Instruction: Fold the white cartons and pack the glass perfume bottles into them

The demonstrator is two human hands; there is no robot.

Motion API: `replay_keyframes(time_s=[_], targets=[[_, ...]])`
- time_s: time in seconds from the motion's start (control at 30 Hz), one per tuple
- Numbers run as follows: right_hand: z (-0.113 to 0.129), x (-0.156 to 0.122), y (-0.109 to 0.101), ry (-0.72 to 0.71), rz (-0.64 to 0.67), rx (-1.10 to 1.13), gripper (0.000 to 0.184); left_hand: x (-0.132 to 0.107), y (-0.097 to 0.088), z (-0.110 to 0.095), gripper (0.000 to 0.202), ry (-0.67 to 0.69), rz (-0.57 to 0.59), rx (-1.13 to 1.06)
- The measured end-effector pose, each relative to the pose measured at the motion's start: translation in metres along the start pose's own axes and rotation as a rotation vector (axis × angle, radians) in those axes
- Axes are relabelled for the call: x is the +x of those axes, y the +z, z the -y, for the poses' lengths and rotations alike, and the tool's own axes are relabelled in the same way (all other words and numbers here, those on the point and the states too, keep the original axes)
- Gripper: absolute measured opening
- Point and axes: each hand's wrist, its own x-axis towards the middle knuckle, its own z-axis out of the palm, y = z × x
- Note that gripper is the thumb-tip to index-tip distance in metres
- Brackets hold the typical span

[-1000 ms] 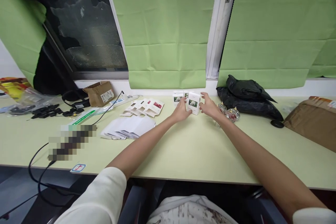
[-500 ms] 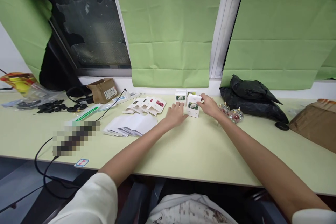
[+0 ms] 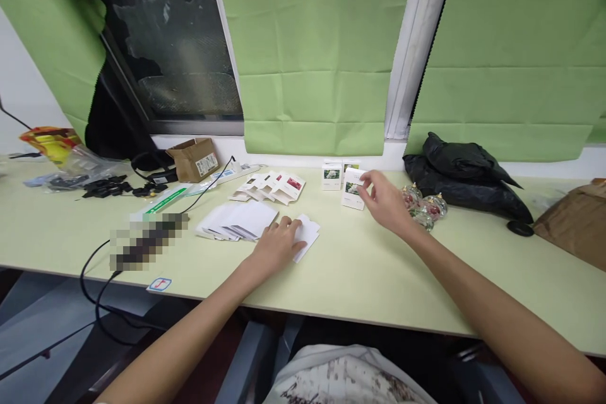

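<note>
The left hand (image 3: 277, 246) lies palm down near the middle of the table (image 3: 360, 278), fingers together and pressed flat on a white blank (image 3: 307, 235). It is not closed round anything. The blank lies unfolded, apart from the white stack (image 3: 239, 221) just to its left. The right hand (image 3: 386, 202) reaches farther back, and its fingertips (image 3: 365, 177) meet the upper right corner of a small box (image 3: 353, 194) that stands upright with a flower picture on its front. The thumb is hidden behind the fingers, so I cannot tell whether the box is pinched or only touched. Just behind it, close to the wall, stand the back boxes (image 3: 331, 175), two more of the same kind, already folded up. That makes three boxes standing. To their left the printed flats (image 3: 277, 186) fan out on the table, still flat, and the white stack also looks untouched, so by this showing more lies flat than stands made up. Several baubles (image 3: 423, 208) sit just to the right of the right hand, loose on the table and not in any box. A black bag (image 3: 466, 177) slumps behind them. Farther off are a brown parcel (image 3: 572, 221) at the right edge, an open carton (image 3: 194, 159) by the window, and a cable (image 3: 95, 278) trailing off the near left edge.
</note>
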Motion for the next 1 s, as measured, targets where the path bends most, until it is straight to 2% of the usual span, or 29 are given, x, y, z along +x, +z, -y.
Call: replay_keyframes(time_s=[0.13, 0.23, 0.3, 0.4, 0.53, 0.67, 0.83, 1.0], targets=[[0.016, -0.035, 0.01, 0.079, 0.395, 0.143, 0.017, 0.011, 0.003, -0.004, 0.072, 0.004, 0.049, -0.253], [0.018, -0.054, 0.022, 0.162, 0.561, 0.217, 0.02, 0.031, 0.006, -0.002, 0.076, -0.036, 0.137, -0.376], [0.017, -0.062, 0.028, 0.198, 0.572, 0.269, 0.022, 0.045, 0.008, -0.001, 0.077, -0.065, 0.164, -0.474], [0.013, -0.068, 0.034, 0.244, 0.518, 0.354, 0.028, 0.064, 0.013, -0.003, 0.077, -0.117, 0.195, -0.707], [0.004, -0.071, 0.039, 0.291, 0.469, 0.496, 0.036, 0.078, 0.017, -0.009, 0.071, -0.132, 0.152, -1.111], [-0.003, -0.072, 0.046, 0.324, 0.428, 0.707, 0.034, 0.077, 0.019, -0.014, 0.071, -0.101, 0.221, -1.497], [0.001, -0.071, 0.045, 0.342, 0.391, 0.893, 0.034, 0.067, 0.018, -0.02, 0.072, -0.138, 0.261, -1.723], [0.01, -0.074, 0.041, 0.298, 0.5, 0.905, 0.07, 0.063, 0.02, -0.026, 0.074, -0.133, 0.29, -1.805]])
